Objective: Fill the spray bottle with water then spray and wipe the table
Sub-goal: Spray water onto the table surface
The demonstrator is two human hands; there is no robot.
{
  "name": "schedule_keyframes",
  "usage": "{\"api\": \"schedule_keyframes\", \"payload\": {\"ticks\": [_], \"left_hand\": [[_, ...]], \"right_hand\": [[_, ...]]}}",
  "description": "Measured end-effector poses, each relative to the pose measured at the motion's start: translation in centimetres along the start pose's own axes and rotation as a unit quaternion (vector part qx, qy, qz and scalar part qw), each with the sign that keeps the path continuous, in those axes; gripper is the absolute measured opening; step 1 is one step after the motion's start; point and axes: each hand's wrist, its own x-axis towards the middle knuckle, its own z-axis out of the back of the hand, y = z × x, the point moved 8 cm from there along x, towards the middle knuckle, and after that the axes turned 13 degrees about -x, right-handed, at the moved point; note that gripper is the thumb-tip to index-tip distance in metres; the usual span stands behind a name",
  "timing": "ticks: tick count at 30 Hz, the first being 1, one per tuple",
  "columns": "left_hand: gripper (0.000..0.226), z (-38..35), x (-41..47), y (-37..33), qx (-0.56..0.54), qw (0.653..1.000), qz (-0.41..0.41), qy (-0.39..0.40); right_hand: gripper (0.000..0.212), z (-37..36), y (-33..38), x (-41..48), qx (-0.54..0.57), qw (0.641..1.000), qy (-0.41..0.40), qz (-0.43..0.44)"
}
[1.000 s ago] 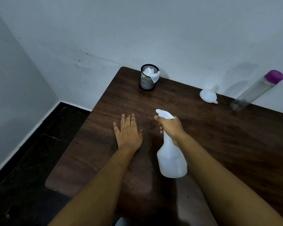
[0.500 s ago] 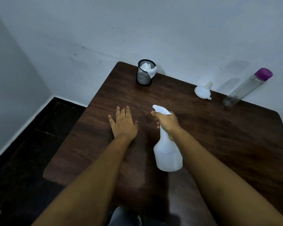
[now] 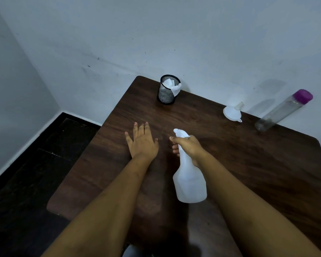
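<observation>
Head view: spray bottle (image 3: 190, 179) gripped over the brown table (image 3: 258, 164).

The right hand (image 3: 188, 146) wraps the bottle's neck, forefinger across the white nozzle, bottle raised near the table's middle. The left hand (image 3: 142, 142) lies flat, fingers straight and spread, palm on the wood just beside it. Far edge: mesh cup (image 3: 168, 89) with tissue, funnel (image 3: 232, 112), clear bottle (image 3: 282, 111) with purple cap.

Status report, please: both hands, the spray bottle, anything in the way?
Left hand flat on table, holding nothing. Right hand grips spray bottle at neck. Mesh cup, funnel, clear bottle at far edge, away from both hands.
</observation>
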Motion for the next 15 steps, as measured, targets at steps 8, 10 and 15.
{"api": "schedule_keyframes", "payload": {"ticks": [8,10,15], "left_hand": [[0.068,-0.9,0.0,0.1,0.009,1.0,-0.002,0.015],[0.068,-0.9,0.1,-0.2,0.013,1.0,-0.006,0.018],[0.067,-0.6,0.6,-1.5,0.019,1.0,-0.021,0.014]], "right_hand": [[0.045,0.5,-0.1,0.0,0.008,0.998,-0.063,0.005],[0.046,0.4,0.0,-0.1,0.013,0.999,-0.043,0.009],[0.036,-0.2,-0.1,0.1,-0.006,1.0,-0.019,0.003]]}}
